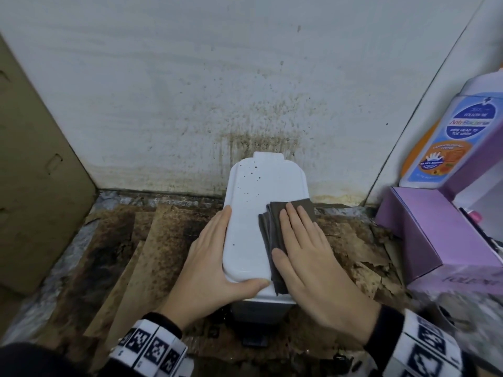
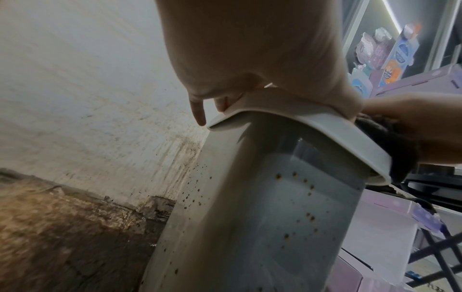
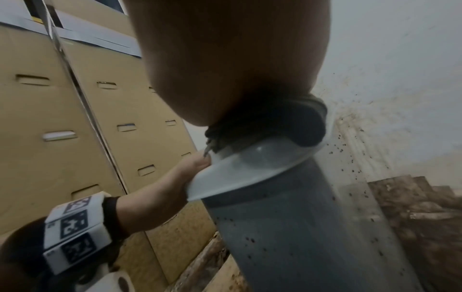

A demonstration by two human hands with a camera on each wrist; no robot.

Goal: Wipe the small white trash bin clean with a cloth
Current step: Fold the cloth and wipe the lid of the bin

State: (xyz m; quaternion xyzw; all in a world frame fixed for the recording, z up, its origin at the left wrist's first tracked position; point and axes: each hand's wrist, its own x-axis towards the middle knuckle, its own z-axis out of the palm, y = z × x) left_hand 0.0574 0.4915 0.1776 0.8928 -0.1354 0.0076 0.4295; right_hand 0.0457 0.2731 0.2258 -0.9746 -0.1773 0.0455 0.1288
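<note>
While left hand (image 1: 209, 257), fingers straight, braces the bin (image 1: 245, 227) at its lid edge, right hand (image 1: 304, 257) lies flat, pressing cloth (image 1: 268, 235) on top. Bin stands on floor (image 1: 130, 257) against stained wall (image 1: 190, 91). Lid wipe underway; next stroke likely needs reach toward far specks (image 1: 251, 170).

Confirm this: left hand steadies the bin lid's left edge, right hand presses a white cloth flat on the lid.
One error: the cloth is dark grey, not white; the head view shows it. The left hand steadies the lid at its left edge and the right hand presses that cloth flat on it.
</note>
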